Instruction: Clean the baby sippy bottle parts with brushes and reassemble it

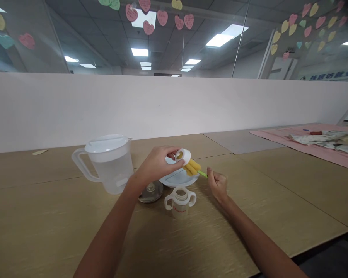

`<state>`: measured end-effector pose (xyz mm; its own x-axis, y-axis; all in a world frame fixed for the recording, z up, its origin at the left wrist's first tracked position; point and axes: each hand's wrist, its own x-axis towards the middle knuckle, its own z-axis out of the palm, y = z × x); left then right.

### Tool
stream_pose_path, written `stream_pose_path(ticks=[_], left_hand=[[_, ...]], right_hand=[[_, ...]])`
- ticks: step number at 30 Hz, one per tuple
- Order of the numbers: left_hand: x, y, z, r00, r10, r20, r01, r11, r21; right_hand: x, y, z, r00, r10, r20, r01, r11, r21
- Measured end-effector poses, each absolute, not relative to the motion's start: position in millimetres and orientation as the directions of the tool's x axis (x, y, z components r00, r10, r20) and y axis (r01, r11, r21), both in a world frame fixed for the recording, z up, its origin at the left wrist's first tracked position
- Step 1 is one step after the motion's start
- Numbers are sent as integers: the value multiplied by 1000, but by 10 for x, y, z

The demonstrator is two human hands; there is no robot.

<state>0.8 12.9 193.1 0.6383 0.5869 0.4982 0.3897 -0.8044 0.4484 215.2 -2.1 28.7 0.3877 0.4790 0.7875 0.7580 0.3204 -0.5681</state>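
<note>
1. Your left hand (pixel 159 164) is partly closed, thumb and fingers pinching a white ring cap (pixel 185 155) in the air above the tabletop (pixel 237 216).
2. Your right hand (pixel 218 184) is closed in a fist around the green handle (pixel 202 174) of a brush with a yellow sponge head (pixel 193 166).
3. The sponge head is up against the ring cap, and yellow shows through the cap's opening.
4. Below your hands, a two-handled bottle (pixel 180 210) stands upright and uncapped, nearest you.
5. Behind it sits a pale plate (pixel 176 180), partly hidden by your left hand and the sponge.
6. Left of the bottle is a round metal lid (pixel 149 197), partly covered by your left forearm.
7. Farther left stands a lidded clear pitcher (pixel 111 170), its handle pointing left.
8. At far right lies a pink cloth (pixel 278 135).
</note>
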Motion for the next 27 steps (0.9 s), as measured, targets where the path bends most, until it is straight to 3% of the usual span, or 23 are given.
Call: stream_pose_path(ticks=[7, 12, 14, 27], left_hand=[[-249, 238, 2068, 516, 768, 378, 740, -623, 253], [-418, 557, 1880, 439, 894, -89, 898, -437, 51], [-408, 663, 1768, 395, 895, -207, 914, -406, -11], [-262, 893, 1316, 424, 871, -247, 901, -434, 19]], right_hand=[[2284, 27, 340, 477, 554, 683, 802, 42, -595], [2373, 28, 371, 533, 543, 649, 796, -61, -603], [2370, 30, 360, 505, 553, 663, 818, -60, -572], [2365, 49, 304, 404, 560, 723, 893, -71, -443]])
